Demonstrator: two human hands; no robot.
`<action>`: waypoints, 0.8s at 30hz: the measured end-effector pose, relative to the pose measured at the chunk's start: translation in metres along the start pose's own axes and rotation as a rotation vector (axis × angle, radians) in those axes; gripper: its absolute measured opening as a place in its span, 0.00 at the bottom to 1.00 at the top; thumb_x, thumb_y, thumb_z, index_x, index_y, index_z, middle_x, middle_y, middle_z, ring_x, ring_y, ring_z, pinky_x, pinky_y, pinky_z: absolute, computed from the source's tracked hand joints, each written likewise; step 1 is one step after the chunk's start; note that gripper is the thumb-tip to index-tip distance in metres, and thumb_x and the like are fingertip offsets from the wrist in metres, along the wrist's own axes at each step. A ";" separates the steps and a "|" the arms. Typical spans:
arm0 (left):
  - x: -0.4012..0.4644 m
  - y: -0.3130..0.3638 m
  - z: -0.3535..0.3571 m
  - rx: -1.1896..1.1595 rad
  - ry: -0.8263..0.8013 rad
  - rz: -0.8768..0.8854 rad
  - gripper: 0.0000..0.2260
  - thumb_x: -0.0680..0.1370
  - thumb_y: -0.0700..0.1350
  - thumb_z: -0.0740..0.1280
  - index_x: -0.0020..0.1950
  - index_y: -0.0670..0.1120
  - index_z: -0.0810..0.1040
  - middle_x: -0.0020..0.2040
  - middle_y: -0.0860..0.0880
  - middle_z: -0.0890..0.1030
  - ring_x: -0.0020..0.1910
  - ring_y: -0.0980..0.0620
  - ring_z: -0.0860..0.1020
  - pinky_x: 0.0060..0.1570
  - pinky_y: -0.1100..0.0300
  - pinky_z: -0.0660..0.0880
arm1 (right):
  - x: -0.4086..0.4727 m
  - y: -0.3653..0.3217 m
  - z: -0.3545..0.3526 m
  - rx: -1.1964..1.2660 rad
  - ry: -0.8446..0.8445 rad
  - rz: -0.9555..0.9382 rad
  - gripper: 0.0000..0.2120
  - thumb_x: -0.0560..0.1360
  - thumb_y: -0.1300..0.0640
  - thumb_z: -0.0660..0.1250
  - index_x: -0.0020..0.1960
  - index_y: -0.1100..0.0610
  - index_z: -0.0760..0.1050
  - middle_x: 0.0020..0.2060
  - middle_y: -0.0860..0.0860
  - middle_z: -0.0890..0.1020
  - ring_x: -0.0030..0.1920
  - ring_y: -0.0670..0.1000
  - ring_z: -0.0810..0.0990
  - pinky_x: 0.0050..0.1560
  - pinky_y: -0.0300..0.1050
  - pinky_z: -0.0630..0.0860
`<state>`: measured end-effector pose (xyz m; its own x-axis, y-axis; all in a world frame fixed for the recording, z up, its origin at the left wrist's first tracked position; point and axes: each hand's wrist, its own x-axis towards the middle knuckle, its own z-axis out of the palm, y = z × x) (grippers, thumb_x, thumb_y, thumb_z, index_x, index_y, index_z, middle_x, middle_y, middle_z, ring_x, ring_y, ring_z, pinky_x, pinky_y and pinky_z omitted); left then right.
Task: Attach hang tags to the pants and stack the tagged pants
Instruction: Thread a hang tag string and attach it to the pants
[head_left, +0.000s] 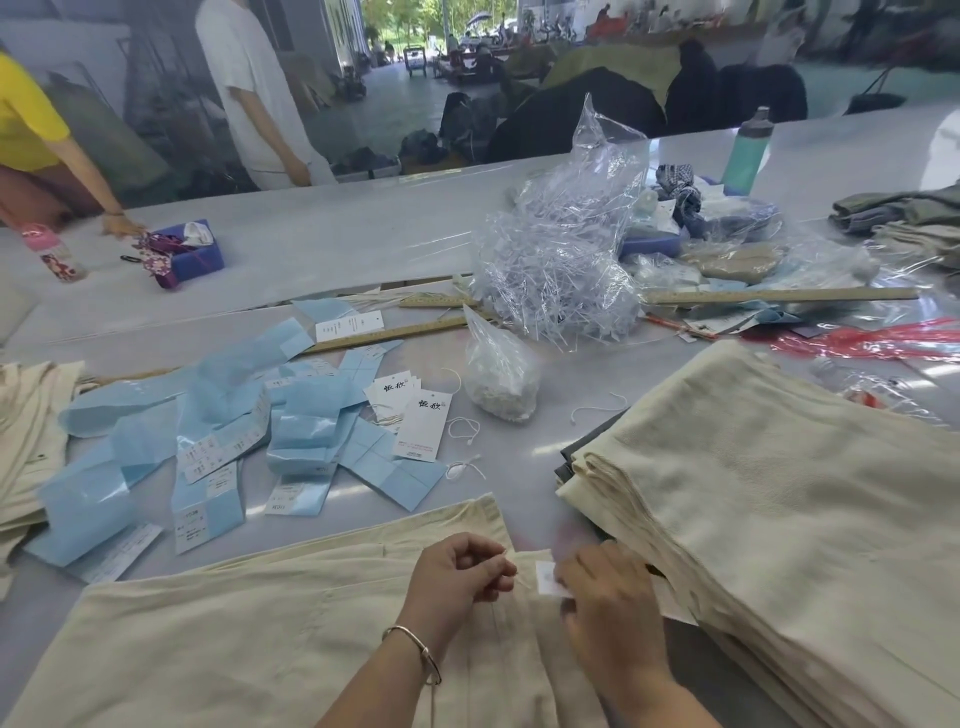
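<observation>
A pair of cream pants (249, 623) lies flat across the near table. My left hand (462, 571) has its fingers curled and pinches a thin white string at the waistband. Just to its right, my right hand (608, 592) holds a small white hang tag (548, 578) against the pants. A tall stack of folded cream pants (779, 509) rises at the right, touching my right hand. Loose white hang tags (423, 423) with black print lie in the middle of the table, with white string loops (464, 431) beside them.
Blue paper strips and size labels (218, 436) are scattered at the left. A clear bag of white fasteners (498, 374), a crumpled plastic heap (566, 270) and two wooden rulers (779, 296) lie beyond. More cream pants (26, 441) sit at the left edge. Two people stand at the far left.
</observation>
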<state>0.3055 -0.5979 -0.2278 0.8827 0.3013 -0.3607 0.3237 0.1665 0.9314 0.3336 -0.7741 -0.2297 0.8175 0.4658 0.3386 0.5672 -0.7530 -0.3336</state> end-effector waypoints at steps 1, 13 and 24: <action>-0.001 -0.001 0.001 0.014 -0.003 0.002 0.04 0.75 0.29 0.67 0.45 0.37 0.77 0.36 0.42 0.84 0.29 0.53 0.81 0.29 0.65 0.75 | -0.005 0.000 0.005 0.046 -0.107 0.013 0.15 0.52 0.59 0.78 0.37 0.53 0.79 0.35 0.48 0.77 0.38 0.54 0.79 0.40 0.46 0.72; -0.009 -0.021 0.012 0.410 -0.046 0.114 0.09 0.76 0.36 0.69 0.38 0.47 0.77 0.29 0.53 0.80 0.29 0.57 0.77 0.33 0.64 0.72 | -0.002 0.009 0.036 0.258 -0.242 0.237 0.03 0.73 0.56 0.69 0.46 0.54 0.79 0.44 0.45 0.77 0.51 0.48 0.74 0.52 0.40 0.68; -0.011 -0.014 0.032 0.631 -0.034 0.343 0.09 0.73 0.41 0.71 0.37 0.54 0.78 0.32 0.57 0.77 0.34 0.62 0.73 0.37 0.70 0.66 | 0.003 0.013 0.020 1.034 -0.161 0.560 0.07 0.73 0.72 0.68 0.40 0.62 0.81 0.32 0.53 0.82 0.34 0.48 0.78 0.36 0.39 0.74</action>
<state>0.3025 -0.6331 -0.2353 0.9768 0.2081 -0.0508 0.1526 -0.5094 0.8469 0.3454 -0.7737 -0.2506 0.9387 0.2997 -0.1706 -0.1227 -0.1720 -0.9774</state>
